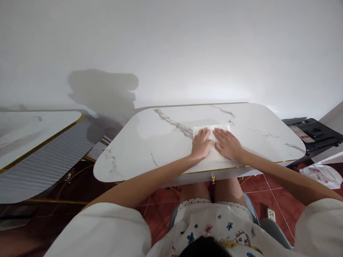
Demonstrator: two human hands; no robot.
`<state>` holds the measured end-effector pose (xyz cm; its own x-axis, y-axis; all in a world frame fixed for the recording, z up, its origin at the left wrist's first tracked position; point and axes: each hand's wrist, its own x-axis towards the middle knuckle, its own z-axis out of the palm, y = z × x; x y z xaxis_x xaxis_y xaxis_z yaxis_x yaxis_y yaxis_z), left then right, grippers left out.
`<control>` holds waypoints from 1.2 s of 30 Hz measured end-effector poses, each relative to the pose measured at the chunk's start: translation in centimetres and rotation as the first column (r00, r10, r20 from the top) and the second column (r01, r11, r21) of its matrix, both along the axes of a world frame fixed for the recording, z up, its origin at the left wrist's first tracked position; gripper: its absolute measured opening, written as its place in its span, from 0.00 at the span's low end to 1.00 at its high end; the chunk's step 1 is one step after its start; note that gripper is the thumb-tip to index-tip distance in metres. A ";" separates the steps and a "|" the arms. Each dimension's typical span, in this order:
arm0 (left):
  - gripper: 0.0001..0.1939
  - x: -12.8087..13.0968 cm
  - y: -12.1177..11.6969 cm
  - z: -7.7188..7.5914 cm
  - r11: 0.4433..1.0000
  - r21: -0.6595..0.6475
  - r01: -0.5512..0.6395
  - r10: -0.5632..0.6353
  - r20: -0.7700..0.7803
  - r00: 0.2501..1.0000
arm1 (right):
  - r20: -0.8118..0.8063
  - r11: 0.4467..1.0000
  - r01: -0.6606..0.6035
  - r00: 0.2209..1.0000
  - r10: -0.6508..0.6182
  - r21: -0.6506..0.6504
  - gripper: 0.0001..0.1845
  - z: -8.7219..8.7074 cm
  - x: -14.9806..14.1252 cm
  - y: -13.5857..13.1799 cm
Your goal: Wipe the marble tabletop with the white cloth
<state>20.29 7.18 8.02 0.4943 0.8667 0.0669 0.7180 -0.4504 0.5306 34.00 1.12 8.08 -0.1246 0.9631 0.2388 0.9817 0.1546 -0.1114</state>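
Observation:
Both of my hands lie flat on a folded white sheet point(215, 154) that could be a napkin, a paper towel or a thin cloth. My left hand point(201, 144) covers its left part, palm down with fingers pointing away from me. On the right part rests my right hand point(227, 143), also palm down, its fingers stretched toward the upper left. The two thumbs nearly meet over the middle of the sheet. Under it is a white marble-patterned table top point(166, 142) with rounded corners and a gold edge. The palms hide much of the sheet.
A small gold knob point(213, 178) sits on the table's front. Another marble-topped table point(34, 132) stands at the left. At the right are a black case point(316, 134) and a white plastic bag point(321, 175). A power strip point(271, 214) lies on the red tiled floor point(278, 200).

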 end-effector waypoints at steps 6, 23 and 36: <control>0.24 2.7 6.3 0.0 0.990 0.133 -0.051 0.046 0.041 0.998 | 0.037 0.999 -0.041 0.998 0.042 -0.015 0.30 0.0 2.6 7.9; 0.21 6.3 20.6 -0.1 0.936 0.351 -0.010 0.059 -0.128 0.990 | 0.005 1.000 -0.007 1.000 0.006 0.029 0.28 -0.2 5.0 22.9; 0.24 10.7 16.1 -0.3 0.929 0.345 0.135 -0.066 -0.207 0.976 | 0.022 0.989 0.148 0.989 -0.149 0.027 0.30 -0.9 9.1 17.3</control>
